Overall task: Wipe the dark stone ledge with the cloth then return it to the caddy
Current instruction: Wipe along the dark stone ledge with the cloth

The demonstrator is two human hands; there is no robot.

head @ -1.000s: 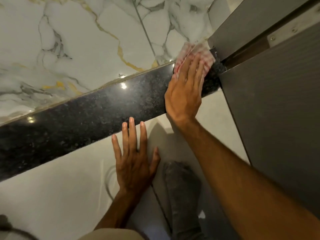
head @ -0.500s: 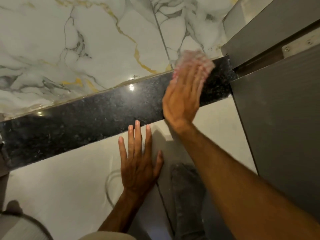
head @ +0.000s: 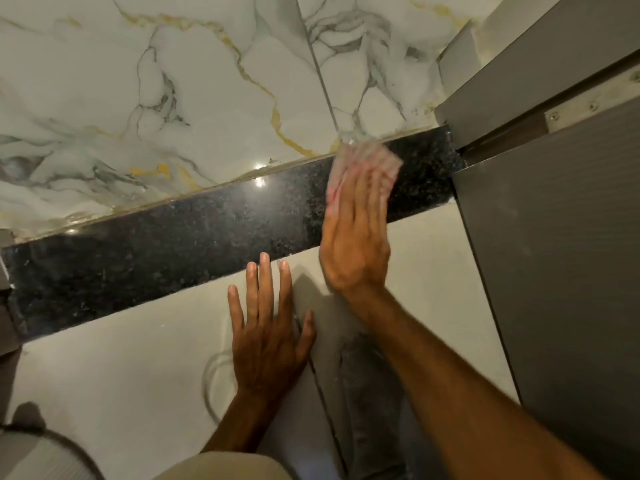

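Pink-and-white checked thin cloth (head: 363, 161), blurred, pinned flat beneath the right hand (head: 356, 233) on the dark speckled polished stone ledge (head: 194, 237), toward the ledge's right end near the grey panel (head: 554, 271). Right fingers (head: 367, 192) laid straight and close together, palm down, pressing rather than pinching; cloth edge poking out just past the fingertips and to their left. Left hand (head: 266, 337) spread wide, empty, flat on the pale tile face (head: 121, 358) below the ledge, its fingertips just short of the stone's lower edge.

Likely light, soft and limp: sure to bunch or slip free under a loose palm on such glossy stone, so best kept under even, flat pressure while wiping, then gathered by a pinch at the bunched middle for carrying.

No caddy in sight; contents impossible to tell. Most of the ledge to the left of the fingers apparently not yet covered.
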